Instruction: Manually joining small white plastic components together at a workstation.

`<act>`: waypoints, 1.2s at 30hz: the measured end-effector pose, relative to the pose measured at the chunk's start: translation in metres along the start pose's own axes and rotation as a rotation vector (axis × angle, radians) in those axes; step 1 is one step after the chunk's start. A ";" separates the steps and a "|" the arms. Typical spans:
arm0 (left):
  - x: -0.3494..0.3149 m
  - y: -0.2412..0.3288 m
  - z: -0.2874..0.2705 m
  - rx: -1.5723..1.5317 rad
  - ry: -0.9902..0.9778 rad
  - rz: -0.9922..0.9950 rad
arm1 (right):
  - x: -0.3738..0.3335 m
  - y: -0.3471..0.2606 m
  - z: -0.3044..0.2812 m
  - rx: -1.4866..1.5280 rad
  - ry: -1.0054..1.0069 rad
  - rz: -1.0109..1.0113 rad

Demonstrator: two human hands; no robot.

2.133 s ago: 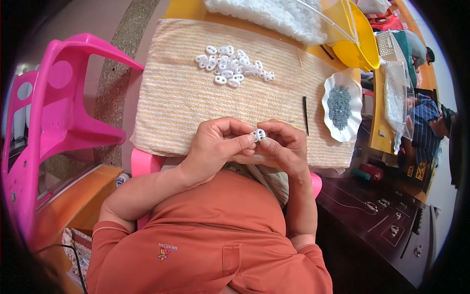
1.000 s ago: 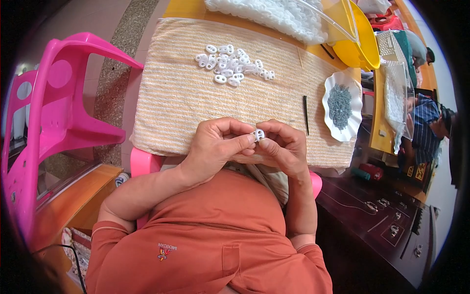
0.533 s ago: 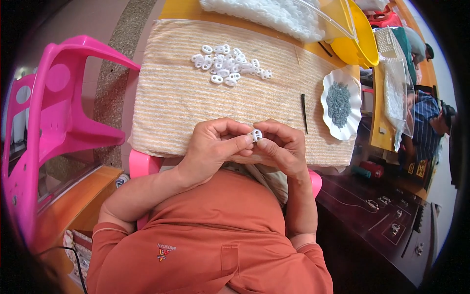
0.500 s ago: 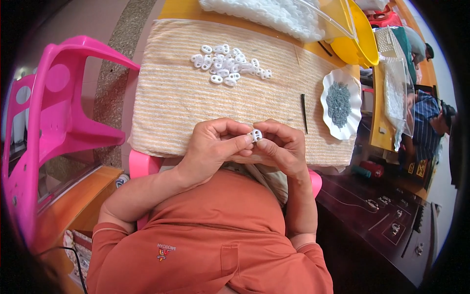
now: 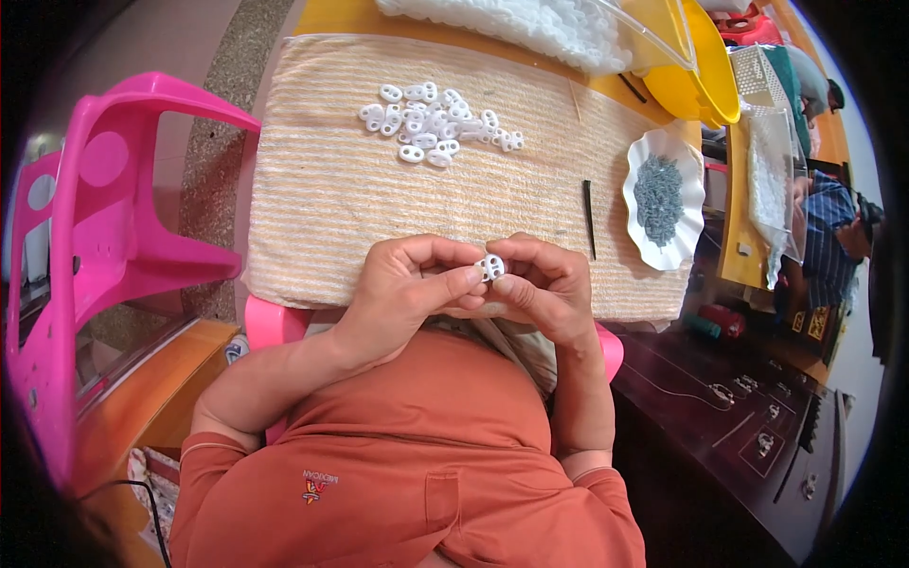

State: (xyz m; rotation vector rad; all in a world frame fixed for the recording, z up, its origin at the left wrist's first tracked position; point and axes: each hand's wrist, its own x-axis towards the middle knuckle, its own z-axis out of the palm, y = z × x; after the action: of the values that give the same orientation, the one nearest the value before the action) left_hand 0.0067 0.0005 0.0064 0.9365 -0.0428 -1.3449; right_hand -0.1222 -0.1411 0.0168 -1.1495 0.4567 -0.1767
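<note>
Over the near edge of the towel-covered table, my left hand (image 5: 409,284) and my right hand (image 5: 547,289) meet at a small white plastic piece with two holes (image 5: 491,268). Thumb and fingertips of each hand pinch it from opposite sides. Its holes face up toward me; part of its rim is covered by my fingers. Farther off lies a loose pile of similar white two-holed pieces (image 5: 431,121). To the right, a thin black stick-like tool (image 5: 589,220) rests on the towel. Beside it stands a white scalloped dish (image 5: 636,237) holding many small grey-blue bits.
A striped towel (image 5: 322,208) covers the table. At the far side are a clear bin (image 5: 653,38) of white pieces and a yellow basin (image 5: 710,90). A pink chair (image 5: 156,222) stands left. On the right, a person in a striped shirt (image 5: 831,227) sits at another table.
The white piece has turned slightly between my fingers and shifted a little to the left. Both hands stay in nearly the same place.
</note>
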 end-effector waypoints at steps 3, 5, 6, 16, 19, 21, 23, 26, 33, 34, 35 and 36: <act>0.001 0.000 -0.001 0.000 -0.001 0.002 | 0.001 0.001 -0.002 0.010 0.004 0.011; 0.001 -0.001 -0.001 0.000 -0.004 0.001 | 0.001 0.002 -0.003 -0.035 0.000 -0.004; 0.001 -0.001 -0.001 0.005 -0.002 0.003 | 0.001 0.001 -0.002 -0.035 0.002 -0.008; 0.002 -0.002 -0.002 0.035 0.006 -0.012 | 0.000 0.005 -0.006 -0.080 -0.014 -0.026; 0.002 -0.002 -0.002 0.019 -0.011 -0.006 | 0.000 0.004 -0.004 -0.044 -0.020 -0.047; 0.001 -0.002 -0.002 0.005 -0.017 -0.011 | 0.000 0.006 -0.004 -0.044 -0.021 -0.053; 0.001 -0.001 -0.003 -0.008 -0.023 -0.016 | -0.001 0.006 -0.003 -0.045 -0.022 -0.059; 0.001 -0.001 -0.003 -0.018 -0.043 -0.010 | -0.001 0.005 0.000 0.038 -0.041 -0.065; 0.001 0.000 -0.001 -0.027 -0.062 -0.017 | -0.003 -0.001 0.005 0.047 -0.018 -0.069; 0.002 0.000 -0.002 -0.049 -0.069 -0.024 | -0.003 -0.001 0.006 0.041 -0.012 -0.065; 0.002 0.000 -0.002 -0.047 -0.074 -0.020 | -0.004 -0.002 0.007 0.037 -0.013 -0.070; 0.002 0.000 -0.002 -0.063 -0.095 -0.029 | -0.004 -0.002 0.008 0.059 -0.013 -0.071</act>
State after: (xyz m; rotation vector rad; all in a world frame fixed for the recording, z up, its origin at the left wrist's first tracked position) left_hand 0.0083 -0.0006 0.0041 0.8232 -0.0598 -1.4088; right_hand -0.1223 -0.1339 0.0221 -1.1094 0.3968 -0.2424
